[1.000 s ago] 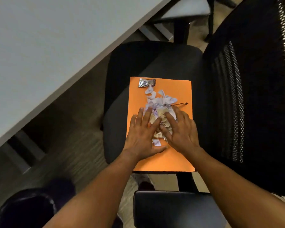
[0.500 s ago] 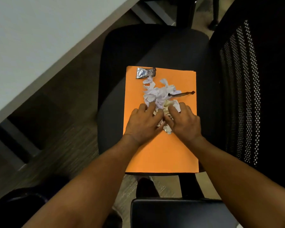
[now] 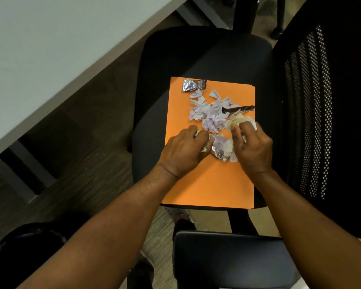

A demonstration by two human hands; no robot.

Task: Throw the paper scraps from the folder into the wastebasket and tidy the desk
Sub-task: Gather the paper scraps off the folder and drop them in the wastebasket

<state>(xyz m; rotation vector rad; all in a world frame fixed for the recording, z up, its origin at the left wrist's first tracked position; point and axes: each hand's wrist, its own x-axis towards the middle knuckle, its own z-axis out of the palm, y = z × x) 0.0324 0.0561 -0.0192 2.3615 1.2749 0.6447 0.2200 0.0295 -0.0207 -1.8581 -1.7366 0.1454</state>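
Since a moment earlier our left hand [image 3: 183,149] and right hand [image 3: 251,146] parted, fingers curled onto paper scraps [image 3: 212,117] (gathering handfuls, we judged) atop the orange folder [image 3: 206,184] on the chair seat [image 3: 196,57].

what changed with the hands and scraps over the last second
The left hand and right hand have drawn apart and curled, each bunching paper scraps toward the near side of the folder. The foil wrapper at the far edge and the folder on the chair seat stayed put.
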